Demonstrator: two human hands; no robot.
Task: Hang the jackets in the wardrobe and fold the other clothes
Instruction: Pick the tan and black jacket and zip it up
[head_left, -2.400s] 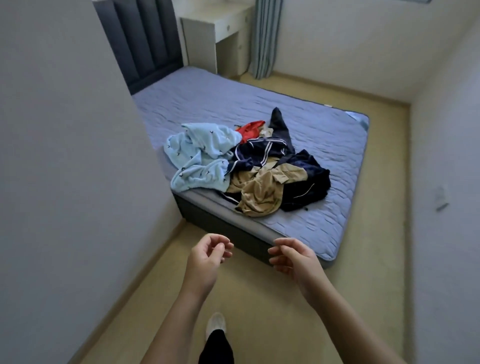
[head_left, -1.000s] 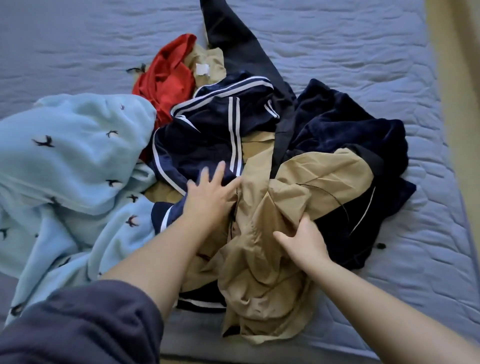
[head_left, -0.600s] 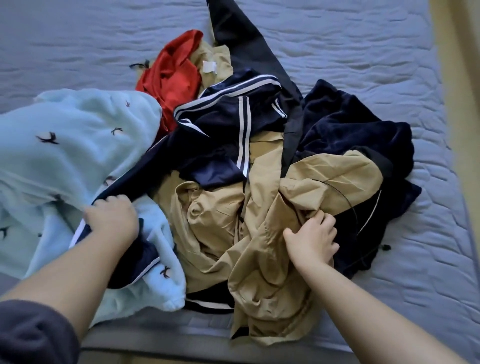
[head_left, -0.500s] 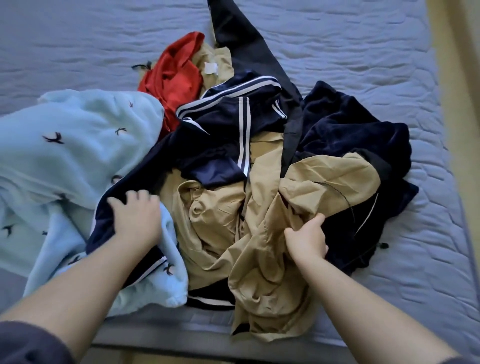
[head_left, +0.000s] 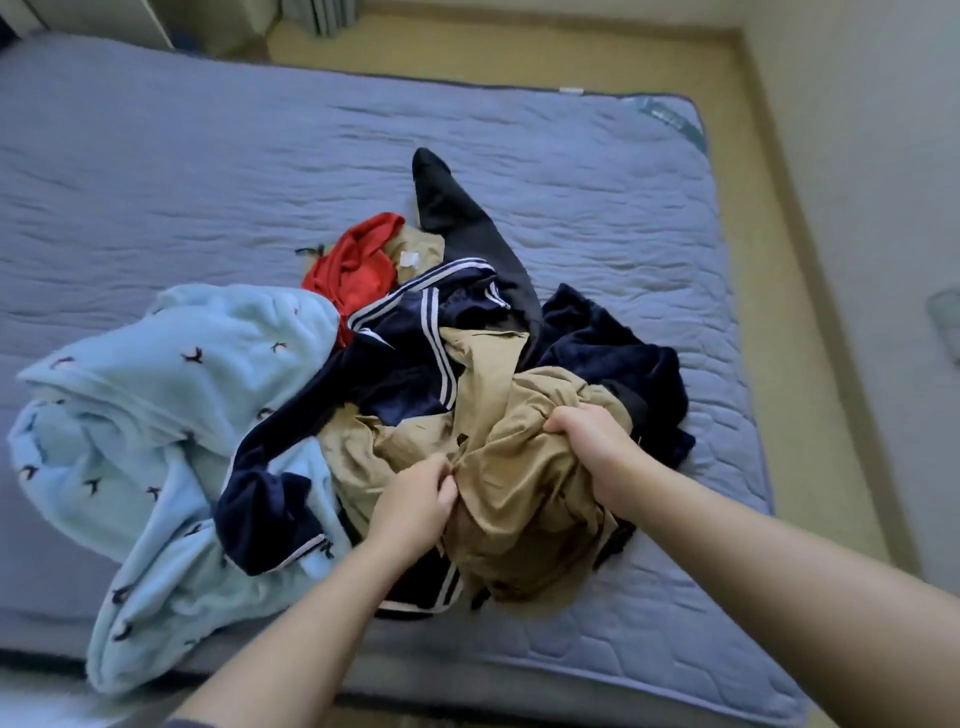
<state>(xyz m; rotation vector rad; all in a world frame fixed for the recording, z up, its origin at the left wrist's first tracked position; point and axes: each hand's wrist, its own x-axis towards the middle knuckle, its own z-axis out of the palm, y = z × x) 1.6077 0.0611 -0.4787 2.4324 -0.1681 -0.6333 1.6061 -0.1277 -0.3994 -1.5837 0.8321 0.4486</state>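
The bed (head_left: 208, 171), under a quilted grey-blue cover, carries one loose heap of clothes close to its near edge. A light blue fleece (head_left: 156, 415) with small dark birds spreads towards the left and droops over the near edge. Against it lie a navy striped garment (head_left: 410, 332) and a tan garment (head_left: 519, 493). A red garment (head_left: 358, 265) and a black garment (head_left: 467, 223) lie on the far side, the black one reaching towards the far edge. A dark plush garment (head_left: 613, 348) lies on the right.

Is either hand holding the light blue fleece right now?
No, the left hand and right hand both grip the tan garment; the light blue fleece lies to their left.
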